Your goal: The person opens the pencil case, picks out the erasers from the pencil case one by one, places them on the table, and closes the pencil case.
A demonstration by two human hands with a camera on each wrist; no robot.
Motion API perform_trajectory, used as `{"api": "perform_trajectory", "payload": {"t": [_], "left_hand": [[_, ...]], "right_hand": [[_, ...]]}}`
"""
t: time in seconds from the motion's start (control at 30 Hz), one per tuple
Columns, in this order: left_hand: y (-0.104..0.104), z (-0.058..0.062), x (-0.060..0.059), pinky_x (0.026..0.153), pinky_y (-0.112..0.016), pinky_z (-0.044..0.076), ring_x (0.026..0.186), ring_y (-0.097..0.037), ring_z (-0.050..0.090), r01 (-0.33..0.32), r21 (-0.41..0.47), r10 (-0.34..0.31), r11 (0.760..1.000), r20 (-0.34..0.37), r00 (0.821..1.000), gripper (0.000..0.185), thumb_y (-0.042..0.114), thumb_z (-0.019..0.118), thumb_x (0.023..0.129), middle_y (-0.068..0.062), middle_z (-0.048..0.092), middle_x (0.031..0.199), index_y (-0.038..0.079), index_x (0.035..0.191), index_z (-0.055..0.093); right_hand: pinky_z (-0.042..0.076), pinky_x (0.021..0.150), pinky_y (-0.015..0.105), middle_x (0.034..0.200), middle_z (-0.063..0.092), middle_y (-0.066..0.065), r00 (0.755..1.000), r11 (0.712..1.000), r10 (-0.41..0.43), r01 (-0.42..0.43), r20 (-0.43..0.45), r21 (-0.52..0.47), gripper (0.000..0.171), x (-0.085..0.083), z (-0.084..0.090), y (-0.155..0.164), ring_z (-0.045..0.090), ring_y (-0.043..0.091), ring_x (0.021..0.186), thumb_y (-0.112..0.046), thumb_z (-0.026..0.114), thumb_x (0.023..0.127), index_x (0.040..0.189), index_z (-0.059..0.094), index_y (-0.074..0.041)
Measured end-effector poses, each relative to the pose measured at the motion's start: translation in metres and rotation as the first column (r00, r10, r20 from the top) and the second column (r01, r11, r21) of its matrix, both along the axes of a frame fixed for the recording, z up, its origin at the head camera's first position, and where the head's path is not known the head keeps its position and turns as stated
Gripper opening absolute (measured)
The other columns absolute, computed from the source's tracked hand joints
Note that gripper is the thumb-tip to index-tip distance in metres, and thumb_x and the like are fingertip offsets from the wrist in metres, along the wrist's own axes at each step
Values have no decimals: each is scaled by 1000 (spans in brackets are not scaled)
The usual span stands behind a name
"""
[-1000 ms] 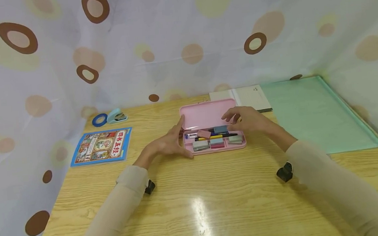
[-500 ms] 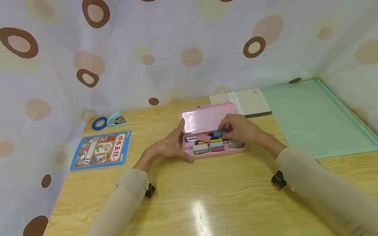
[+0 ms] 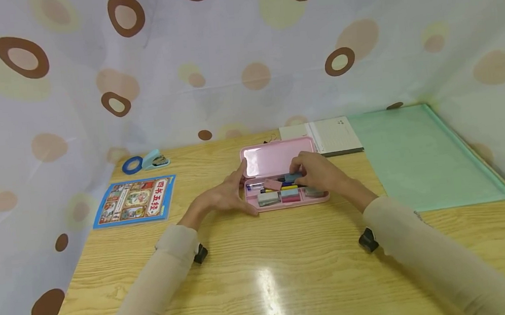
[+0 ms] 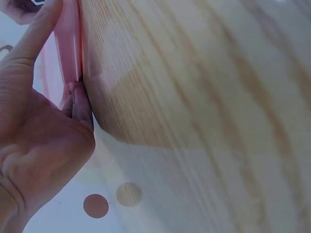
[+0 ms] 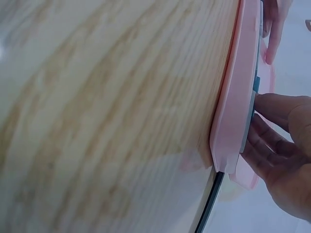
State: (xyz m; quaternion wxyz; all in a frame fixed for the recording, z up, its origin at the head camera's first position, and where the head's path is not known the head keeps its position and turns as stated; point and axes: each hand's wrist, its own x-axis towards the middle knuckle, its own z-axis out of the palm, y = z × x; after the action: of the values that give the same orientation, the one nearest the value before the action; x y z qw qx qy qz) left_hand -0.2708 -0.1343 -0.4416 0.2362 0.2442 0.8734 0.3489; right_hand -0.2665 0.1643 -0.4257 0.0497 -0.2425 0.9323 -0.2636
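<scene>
An opened pink pencil case (image 3: 250, 208) lies on the table in the head view, its lid (image 3: 275, 158) raised at the back. My left hand (image 3: 226, 195) holds its left end, thumb at the front edge and fingers behind, as the left wrist view also shows. Inside lie a pink eraser (image 3: 273, 184), a yellow pen (image 3: 287, 188) partly covered, and several small blocks such as a pale one (image 3: 268, 199) in the front compartments. My right hand (image 3: 322, 172) reaches into the right half and pinches a blue eraser (image 3: 292, 177) between thumb and fingers.
A blue-bordered booklet (image 3: 135, 201) lies at the left, with blue tape (image 3: 132, 165) and a light blue stapler-like tool (image 3: 154, 159) behind it. Behind the case is a notebook (image 3: 337, 136); a green translucent mat (image 3: 430, 158) covers the right. Patterned cloth (image 3: 226, 55) hangs at the back.
My right hand has come down and left from above the case's right side, its fingers now on the blue eraser. The left hand stays at the left end.
</scene>
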Motion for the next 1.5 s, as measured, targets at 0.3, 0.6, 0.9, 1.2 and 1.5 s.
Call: {"api": "perform_trajectory", "payload": {"t": [0.3,0.6,0.9,1.2,1.5], "left_hand": [[4,1,-2,128,-43,17,151,-25,25,3,1,-3,1000,6,1000,149,37,96,74,-16,22,166,20,164,-21],[5,2,-3,128,-43,18,149,-25,29,1,34,-1,999,16,1000,149,35,97,73,-15,30,162,19,165,-19],[4,4,-4,127,-44,19,149,-27,29,-6,65,4,998,26,1000,145,34,96,74,-16,26,164,20,166,-15],[-2,4,-6,124,-43,28,133,-25,43,-5,57,3,998,37,999,147,32,97,74,-13,43,145,22,165,-17],[0,6,-2,122,-43,32,130,-27,43,4,62,-7,998,47,999,146,30,97,74,-16,43,140,20,166,-17]], "right_hand": [[55,81,43,98,67,11,998,996,56,-55,0,-74,21,1,0,7,62,25,89,1,81,86,103,71,-2],[52,78,39,100,67,11,999,996,16,-12,44,-88,27,0,4,13,59,26,90,0,75,85,112,73,-1],[46,78,39,98,65,11,994,987,-75,86,85,-134,24,-1,23,44,54,27,90,-5,75,88,112,75,-4],[51,91,50,113,66,20,989,986,-118,127,89,-110,29,-6,23,80,61,34,103,-3,70,90,119,71,3],[50,94,53,117,65,21,979,984,-163,171,119,-56,27,-10,5,98,60,37,109,-3,68,93,119,70,2]]}}
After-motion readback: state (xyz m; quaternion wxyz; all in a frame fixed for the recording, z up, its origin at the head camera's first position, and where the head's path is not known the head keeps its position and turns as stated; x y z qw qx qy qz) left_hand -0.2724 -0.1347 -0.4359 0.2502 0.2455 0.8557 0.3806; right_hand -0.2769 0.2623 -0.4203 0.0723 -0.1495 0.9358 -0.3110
